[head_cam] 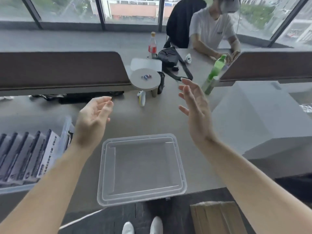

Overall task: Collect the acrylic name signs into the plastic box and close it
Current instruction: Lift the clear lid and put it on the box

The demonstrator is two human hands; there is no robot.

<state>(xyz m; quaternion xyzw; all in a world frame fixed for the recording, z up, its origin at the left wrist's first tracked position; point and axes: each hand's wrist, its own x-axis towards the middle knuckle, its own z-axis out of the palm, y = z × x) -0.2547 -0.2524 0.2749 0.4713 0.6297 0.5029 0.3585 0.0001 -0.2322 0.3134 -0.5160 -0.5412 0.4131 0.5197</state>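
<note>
A clear plastic lid [141, 168] lies flat on the grey desk at its near edge, between my forearms. At the far left a clear plastic box [66, 130] holds several acrylic name signs [25, 152] standing in a row, dark and white. My left hand [92, 115] hovers above the desk, palm turned up and fingers loosely curled, holding nothing. My right hand [194, 105] is raised to the right of it, palm facing left, fingers spread, also with nothing in it. Both hands are beyond the lid and above it.
A round white stand [146, 80] with small coloured bits, a white controller [141, 97], a green bottle [213, 75], a red-labelled bottle [152, 45] and a black bag [168, 56] sit farther back. A white box [263, 119] stands right. Another person [214, 29] sits opposite. Cardboard [217, 218] lies on the floor.
</note>
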